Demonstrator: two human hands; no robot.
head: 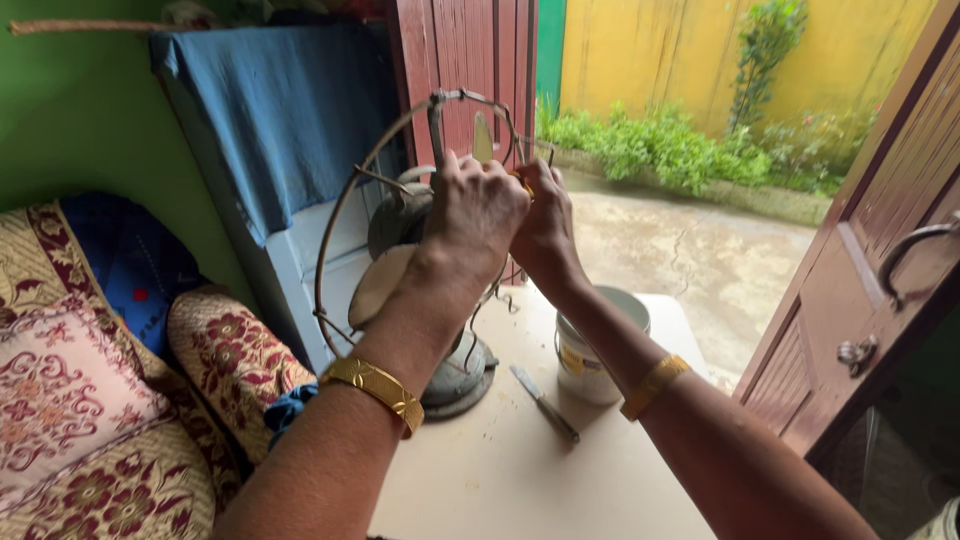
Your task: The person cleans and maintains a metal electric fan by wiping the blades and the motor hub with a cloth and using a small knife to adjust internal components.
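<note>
Both hands, left hand (478,205) and right hand (543,225), are clamped on the old rusty round wire-cage metal table fan (400,225), which stands on the white surface (500,470).

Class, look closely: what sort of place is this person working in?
Probably a home's doorway: a patterned cushioned sofa beside a small white table, and an open dark red wooden door onto a garden yard with a yellow wall.
</note>
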